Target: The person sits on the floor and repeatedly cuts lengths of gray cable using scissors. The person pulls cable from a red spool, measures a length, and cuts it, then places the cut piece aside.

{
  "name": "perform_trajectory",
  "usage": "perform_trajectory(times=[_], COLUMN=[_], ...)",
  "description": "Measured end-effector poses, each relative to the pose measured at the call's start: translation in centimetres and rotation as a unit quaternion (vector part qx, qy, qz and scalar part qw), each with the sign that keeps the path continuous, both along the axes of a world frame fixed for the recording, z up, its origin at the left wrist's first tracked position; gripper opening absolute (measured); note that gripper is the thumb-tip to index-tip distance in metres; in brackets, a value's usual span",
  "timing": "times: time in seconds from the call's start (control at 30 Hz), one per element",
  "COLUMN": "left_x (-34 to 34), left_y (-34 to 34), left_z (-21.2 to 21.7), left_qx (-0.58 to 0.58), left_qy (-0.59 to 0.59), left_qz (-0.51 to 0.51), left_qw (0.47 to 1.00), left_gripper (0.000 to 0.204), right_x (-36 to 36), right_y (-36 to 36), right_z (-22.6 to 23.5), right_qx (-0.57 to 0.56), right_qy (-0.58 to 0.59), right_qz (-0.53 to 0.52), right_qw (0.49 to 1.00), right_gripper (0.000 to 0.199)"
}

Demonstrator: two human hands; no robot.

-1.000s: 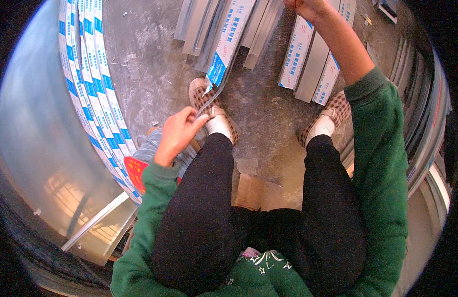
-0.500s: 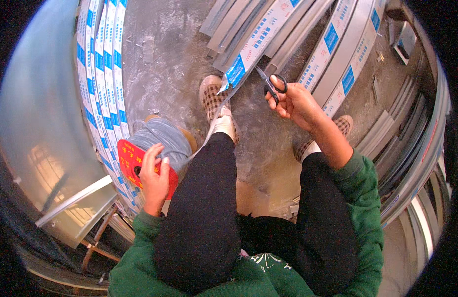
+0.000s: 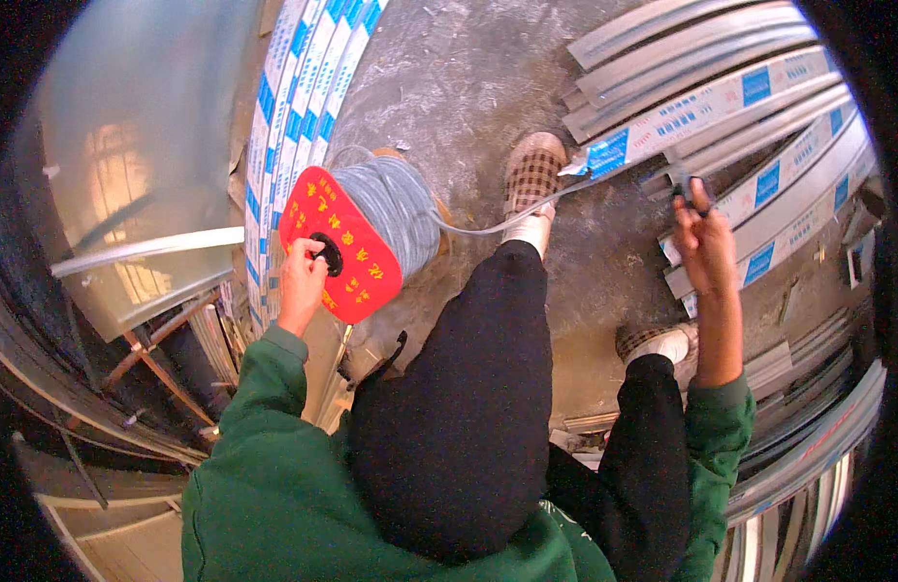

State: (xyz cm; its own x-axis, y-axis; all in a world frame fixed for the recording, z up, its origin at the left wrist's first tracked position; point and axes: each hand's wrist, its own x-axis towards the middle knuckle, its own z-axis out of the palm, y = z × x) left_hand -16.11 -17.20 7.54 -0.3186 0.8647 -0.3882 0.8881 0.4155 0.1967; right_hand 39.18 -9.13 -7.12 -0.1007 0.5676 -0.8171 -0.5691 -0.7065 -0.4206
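My left hand (image 3: 302, 284) is closed at the black hub of a spool, its fingertips hooked on the hole. The spool has a red end flange (image 3: 367, 257) with yellow print and carries many turns of grey strip (image 3: 386, 199). From it a loose length of strip (image 3: 488, 232) runs right, over my left ankle, to the end of a metal profile (image 3: 677, 126) covered in white and blue film. On the right, my right hand (image 3: 706, 247) holds black-handled scissors (image 3: 696, 197) above the profiles; their blades are blurred.
Several grey metal profiles (image 3: 653, 68) lie side by side at the upper right. More film-covered profiles (image 3: 304, 87) stand left of the spool. A large translucent sheet (image 3: 148, 165) leans at the far left, with a white bar (image 3: 153, 250) across it. Darker profiles (image 3: 808, 398) are stacked at right.
My left hand has gone from resting over the flange to gripping its hub, and the spool's red face has turned more toward me. The view has swung, and the scissors have moved off the strip's end.
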Motion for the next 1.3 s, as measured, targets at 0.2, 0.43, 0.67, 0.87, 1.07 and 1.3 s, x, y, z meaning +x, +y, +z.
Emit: perform_trajectory(times=[0.2,0.43,0.67,0.87,1.07,1.3], left_x=[0.1,-0.9,-0.8,5.1,15.1,28.0], left_y=[-0.5,-1.2,-0.8,2.3,7.5,13.6], left_z=[-0.6,-1.9,-2.2,-1.3,-3.2,-9.6], left_qx=[-0.084,-0.043,0.071,0.117,0.103,0.153], left_qy=[-0.062,-0.131,-0.003,-0.050,-0.173,-0.247], left_qz=[0.031,0.058,0.026,0.003,-0.109,-0.338], left_qw=[0.994,0.989,0.997,0.992,0.973,0.895], left_gripper=[0.021,0.020,0.015,0.021,0.027,0.054], right_x=[10.2,16.6,7.7,0.5,-1.4,-1.7], right_y=[5.9,12.0,3.8,-0.8,-1.1,-1.0], right_z=[-2.6,-4.7,-2.6,0.3,1.1,1.0], right_qx=[0.092,0.174,0.117,-0.020,0.006,0.022], right_qy=[0.016,0.057,0.095,0.085,0.096,0.094], right_qz=[-0.081,-0.079,-0.102,-0.033,0.059,0.067], right_qw=[0.992,0.980,0.983,0.996,0.994,0.993], right_gripper=[0.026,0.027,0.034,0.038,0.052,0.049])
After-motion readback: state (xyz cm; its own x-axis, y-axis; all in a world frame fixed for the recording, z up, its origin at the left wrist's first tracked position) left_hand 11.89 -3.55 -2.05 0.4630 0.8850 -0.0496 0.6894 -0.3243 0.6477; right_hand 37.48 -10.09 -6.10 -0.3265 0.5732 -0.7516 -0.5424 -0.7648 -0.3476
